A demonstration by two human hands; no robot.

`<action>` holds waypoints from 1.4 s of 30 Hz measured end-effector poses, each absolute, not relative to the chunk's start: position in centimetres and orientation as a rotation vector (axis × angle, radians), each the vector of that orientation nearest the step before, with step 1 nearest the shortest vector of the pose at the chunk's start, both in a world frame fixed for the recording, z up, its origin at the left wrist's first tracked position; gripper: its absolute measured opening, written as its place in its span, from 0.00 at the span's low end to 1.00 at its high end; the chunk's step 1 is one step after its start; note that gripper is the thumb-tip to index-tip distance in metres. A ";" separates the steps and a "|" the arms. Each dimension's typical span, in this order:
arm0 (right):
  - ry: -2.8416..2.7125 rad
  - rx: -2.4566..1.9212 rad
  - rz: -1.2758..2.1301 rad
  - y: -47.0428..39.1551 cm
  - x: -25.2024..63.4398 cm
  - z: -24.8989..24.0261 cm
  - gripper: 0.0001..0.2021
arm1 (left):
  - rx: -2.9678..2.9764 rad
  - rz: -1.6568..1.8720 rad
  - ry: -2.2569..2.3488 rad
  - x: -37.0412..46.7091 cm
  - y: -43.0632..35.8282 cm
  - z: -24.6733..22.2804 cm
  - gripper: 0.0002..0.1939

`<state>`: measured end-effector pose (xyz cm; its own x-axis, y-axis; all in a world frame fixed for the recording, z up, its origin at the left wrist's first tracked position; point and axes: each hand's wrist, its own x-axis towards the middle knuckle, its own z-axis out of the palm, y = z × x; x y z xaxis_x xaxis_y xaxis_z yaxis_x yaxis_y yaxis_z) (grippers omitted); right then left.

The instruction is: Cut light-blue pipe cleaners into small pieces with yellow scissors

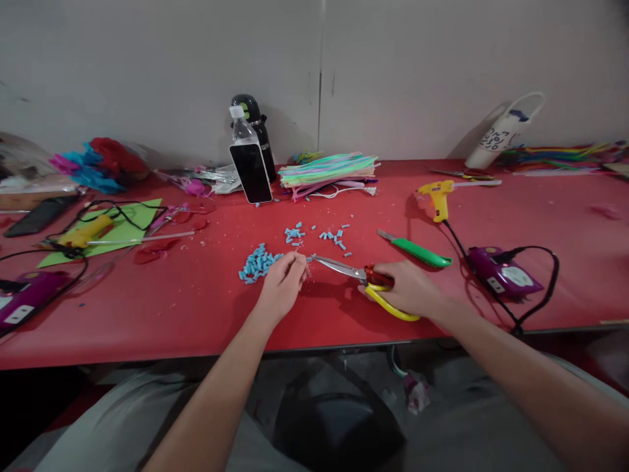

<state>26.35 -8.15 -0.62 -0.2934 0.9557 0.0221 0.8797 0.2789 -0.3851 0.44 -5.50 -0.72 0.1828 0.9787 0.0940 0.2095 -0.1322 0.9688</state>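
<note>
My left hand [285,278] is closed in a pinch, and a bit of blue shows at its fingertips, like the small blue cut pieces around it. In my right hand [410,288] is a pair of scissors [341,267] with red and yellow handles, its tips pointing left and close to the left fingertips. A pile of blue pieces [258,263] lies beside the left hand. Beyond the hands are two looser groups, one of blue bits [293,233] and another of scattered bits [335,237].
A green-handled utility knife [420,252], a yellow glue gun [439,196] and a purple power box [506,272] lie to the right. At the back stand a phone [251,173], a clear bottle [243,131] and bundled pipe cleaners [329,172]. Another glue gun [86,233] lies left.
</note>
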 end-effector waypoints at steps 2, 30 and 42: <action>-2.308 -1.691 0.432 -8.1 26.4 -0.7 0.17 | 1.545 1.046 1.186 0.4 -5.5 -0.7 0.15; -2.300 -1.716 0.424 -8.1 26.4 -0.9 0.14 | 1.532 1.037 1.204 0.4 -5.4 -0.9 0.15; -2.309 -1.742 0.380 -8.0 26.4 -1.1 0.13 | 1.580 1.059 1.203 0.3 -5.4 -1.0 0.15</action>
